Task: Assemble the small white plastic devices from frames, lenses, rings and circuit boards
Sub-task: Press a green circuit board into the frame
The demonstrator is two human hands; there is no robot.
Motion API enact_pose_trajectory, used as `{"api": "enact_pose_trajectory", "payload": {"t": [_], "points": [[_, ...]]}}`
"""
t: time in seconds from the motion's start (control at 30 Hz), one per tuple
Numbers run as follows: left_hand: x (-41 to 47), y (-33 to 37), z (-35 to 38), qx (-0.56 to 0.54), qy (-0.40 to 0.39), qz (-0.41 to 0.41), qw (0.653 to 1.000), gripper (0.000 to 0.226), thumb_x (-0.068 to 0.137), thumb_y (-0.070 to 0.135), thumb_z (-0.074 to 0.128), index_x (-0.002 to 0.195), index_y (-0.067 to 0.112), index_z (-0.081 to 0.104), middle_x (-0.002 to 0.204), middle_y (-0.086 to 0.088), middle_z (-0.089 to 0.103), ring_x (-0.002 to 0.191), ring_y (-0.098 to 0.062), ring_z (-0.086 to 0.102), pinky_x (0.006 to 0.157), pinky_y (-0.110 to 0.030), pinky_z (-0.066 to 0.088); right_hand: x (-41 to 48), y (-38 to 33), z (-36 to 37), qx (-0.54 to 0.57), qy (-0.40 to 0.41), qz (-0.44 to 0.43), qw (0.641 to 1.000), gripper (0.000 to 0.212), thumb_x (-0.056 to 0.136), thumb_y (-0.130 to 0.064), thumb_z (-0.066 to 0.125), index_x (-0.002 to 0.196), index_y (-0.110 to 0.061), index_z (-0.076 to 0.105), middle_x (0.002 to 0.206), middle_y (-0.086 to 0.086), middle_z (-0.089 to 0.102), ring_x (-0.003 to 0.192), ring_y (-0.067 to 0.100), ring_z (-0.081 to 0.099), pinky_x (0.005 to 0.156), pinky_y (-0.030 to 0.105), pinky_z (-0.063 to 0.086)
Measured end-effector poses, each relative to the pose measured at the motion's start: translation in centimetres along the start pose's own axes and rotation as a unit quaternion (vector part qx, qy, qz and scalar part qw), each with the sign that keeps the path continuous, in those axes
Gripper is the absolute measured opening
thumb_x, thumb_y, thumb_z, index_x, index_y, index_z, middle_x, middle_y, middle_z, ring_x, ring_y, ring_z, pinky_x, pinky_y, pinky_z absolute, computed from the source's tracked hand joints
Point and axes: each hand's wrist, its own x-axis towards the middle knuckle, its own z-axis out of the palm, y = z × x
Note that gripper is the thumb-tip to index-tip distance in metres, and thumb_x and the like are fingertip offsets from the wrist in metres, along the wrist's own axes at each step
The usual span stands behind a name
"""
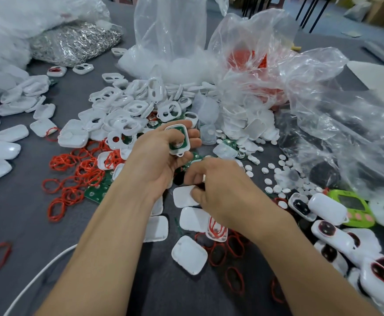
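While left hand (161, 153) clamps a white plastic frame with green circuit board (178, 139) at frame centre, board side up presumably for fitting, right hand (220, 192) curls just below over grey worktop (26, 215); its grip unreadable.

Both my arms are bare, from the lower edge of the view right up to the fingertips. My left forearm (109, 236) and right forearm (300, 258) carry no markings that I can make out. On my right grip (220, 192), one finger wears a pale, metallic-looking ring (204, 178); my left grip (161, 156) is plain.
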Motion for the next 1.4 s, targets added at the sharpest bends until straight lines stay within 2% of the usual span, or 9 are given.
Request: {"api": "enact_pose_trajectory", "payload": {"t": [0.3,0.43,0.53,0.73,0.9,1.0,1.1,1.27,1.4], "points": [[-0.2,-0.1,0.1,0.012,-0.004,0.004,1.0,0.035,0.091,-0.012,0.041,0.104,0.004,0.069,0.082,-0.008,0.076,0.071,-0.019,0.074,0.049,-0.022,0.052,-0.3,2.4,-1.5,0.179,0.001,0.017,0.984,0.024,0.083,-0.004,0.072,0.083,-0.027,0.064,0.074,-0.007,0.069,0.06,0.007,0.059,0.058,0.021,0.049],[-0.3,-0.6,0.4,0.046,-0.013,0.004,0.999,0.034,0.091,-0.011,0.045,0.1,0.007,0.072,0.085,-0.008,0.077,0.079,-0.022,0.077,0.056,-0.025,0.053,-0.2,4.3,-2.3,0.57,0.08,0.056,0.816,0.041,0.086,0.012,0.068,0.105,-0.023,0.079,0.073,0.0,0.064,0.059,0.014,0.053,0.057,0.023,0.047],[-0.4,-1.2,1.0,0.054,-0.037,-0.005,0.998,0.033,0.092,-0.01,0.045,0.099,0.008,0.072,0.088,-0.01,0.077,0.079,-0.021,0.077,0.058,-0.026,0.055,0.0,4.6,-2.3,0.705,0.041,0.05,0.706,0.037,0.076,0.001,0.068,0.107,-0.015,0.081,0.084,0.007,0.07,0.058,0.016,0.057,0.056,0.023,0.053],[-0.7,-1.6,1.5,0.051,-0.082,-0.036,0.995,0.03,0.096,-0.008,0.046,0.102,0.006,0.071,0.091,-0.013,0.076,0.077,-0.021,0.076,0.057,-0.023,0.057,-0.1,4.6,-2.1,0.756,0.049,0.119,0.641,0.036,0.071,-0.006,0.064,0.106,-0.01,0.062,0.076,0.01,0.071,0.052,0.018,0.059,0.046,0.02,0.048],[-1.0,-1.5,1.7,0.027,-0.103,-0.07,0.992,0.023,0.103,0.003,0.046,0.108,0.002,0.068,0.091,-0.014,0.076,0.08,-0.022,0.077,0.057,-0.022,0.059,-0.1,4.6,-2.3,0.809,0.08,0.164,0.558,0.072,0.073,-0.006,0.066,0.143,0.002,0.051,0.071,0.01,0.064,0.05,0.015,0.062,0.044,0.019,0.049],[-1.2,-1.4,1.6,0.039,-0.113,-0.079,0.99,0.024,0.105,0.014,0.048,0.115,0.001,0.066,0.106,-0.022,0.076,0.097,-0.031,0.077,0.06,-0.024,0.059,-0.3,4.6,-2.4,0.795,0.096,0.155,0.578,0.056,0.075,-0.006,0.066,0.129,0.001,0.059,0.074,0.012,0.069,0.052,0.014,0.064,0.045,0.018,0.052],[-1.4,-1.5,1.8,0.051,-0.126,-0.095,0.986,0.037,0.107,0.03,0.046,0.119,0.001,0.065,0.098,-0.018,0.075,0.089,-0.027,0.077,0.063,-0.027,0.058,-0.4,4.5,-2.3,0.727,0.117,0.138,0.662,0.02,0.091,-0.001,0.063,0.11,-0.007,0.064,0.084,0.017,0.077,0.056,0.016,0.068,0.05,0.019,0.055],[-1.6,-1.5,1.9,0.07,-0.132,-0.117,0.982,0.06,0.104,0.05,0.042,0.129,-0.001,0.061,0.107,-0.021,0.07,0.089,-0.027,0.072,0.071,-0.033,0.057,-0.2,4.3,-2.2,0.572,0.186,0.099,0.792,0.026,0.096,0.005,0.061,0.103,-0.017,0.073,0.075,0.001,0.073,0.056,0.009,0.066,0.054,0.017,0.051],[-1.7,-1.4,1.8,0.081,-0.13,-0.123,0.981,0.063,0.104,0.053,0.041,0.129,0.0,0.062,0.109,-0.023,0.071,0.093,-0.03,0.071,0.074,-0.035,0.059,-0.2,4.5,-2.2,0.549,0.211,0.077,0.805,0.027,0.092,0.007,0.066,0.09,-0.018,0.076,0.067,-0.003,0.067,0.053,0.005,0.056,0.05,0.013,0.044]]}}
